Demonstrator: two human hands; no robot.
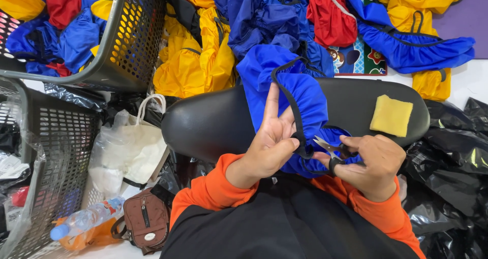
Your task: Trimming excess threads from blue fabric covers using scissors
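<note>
Heap of blue, yellow and red fabric covers (284, 20) fills the top. Two grey perforated baskets (127, 45) sit left, upper one stuffed with covers. Black oval pad (213, 121) spans centre, yellow square sponge (391, 115) at its right end. Blue cover (305, 98) with black trim drapes over the pad. Left hand (269, 142) pinches its trim, two fingers raised. Right hand (373, 162) grips small scissors (330, 149) at the trim.

surface (213, 124): black, oval, padded | on it: blue elastic-edged cover (300, 98) draped across the middle; yellow sponge (391, 115) flat near the right end, apart from it
</note>
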